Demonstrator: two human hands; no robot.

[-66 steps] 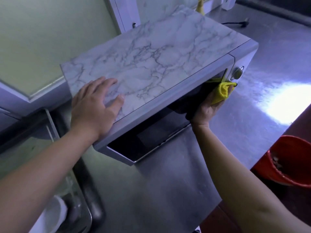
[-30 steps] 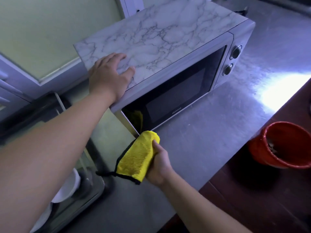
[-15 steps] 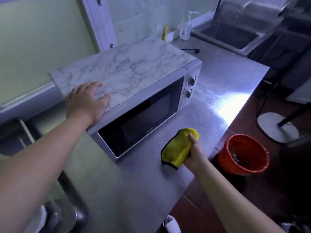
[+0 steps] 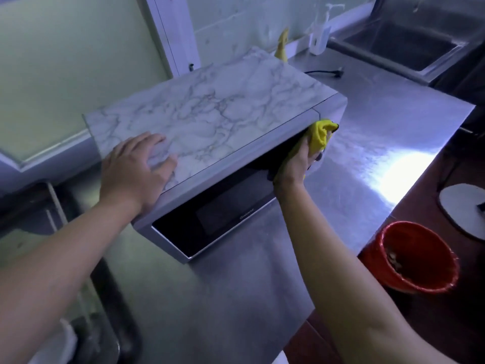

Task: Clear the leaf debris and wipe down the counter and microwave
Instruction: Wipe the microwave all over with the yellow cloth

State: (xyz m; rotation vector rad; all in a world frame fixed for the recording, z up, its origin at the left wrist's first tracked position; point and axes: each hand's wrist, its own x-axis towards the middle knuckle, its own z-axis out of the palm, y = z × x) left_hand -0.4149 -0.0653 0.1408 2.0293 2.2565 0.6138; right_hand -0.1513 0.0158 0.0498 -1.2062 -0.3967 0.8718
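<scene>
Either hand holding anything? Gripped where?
Right hand grips the bunched yellow cloth at its lower end, against the microwave front. Left hand rests flat on the microwave top, holding nothing.

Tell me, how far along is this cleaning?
Done, it seems: no leaves show on the counter, and the bin holds scraps. In hand: the right hand presses a cloth to the microwave front; the left hand steadies its top. Left: unclear, perhaps the top and counter wipe.

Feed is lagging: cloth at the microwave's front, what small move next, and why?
Probably sweep the yellow cloth left across the door: the right hand holds it at the upper right front of the microwave; the left hand braces its top.
</scene>
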